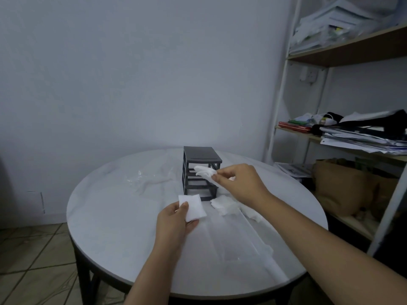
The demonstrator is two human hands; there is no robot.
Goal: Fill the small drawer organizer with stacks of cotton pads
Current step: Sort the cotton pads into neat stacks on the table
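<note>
A small dark grey drawer organizer (199, 166) stands upright near the far middle of the round white table (123, 219). My left hand (175, 222) pinches a square stack of white cotton pads (193, 206) just in front of the organizer. My right hand (239, 182) holds a few loose cotton pads (204, 171) by its fingertips, up against the organizer's front at its upper tiers. More loose cotton pads (225, 204) lie in a heap on the table by the organizer's right front corner, partly under my right wrist.
A clear plastic wrapper (137, 177) lies crumpled left of the organizer, and another clear plastic piece (237, 245) lies nearer me. A white-framed shelf (343, 53) with papers and a brown bag (343, 188) stands close to the table's right side. Tiled floor is at the lower left.
</note>
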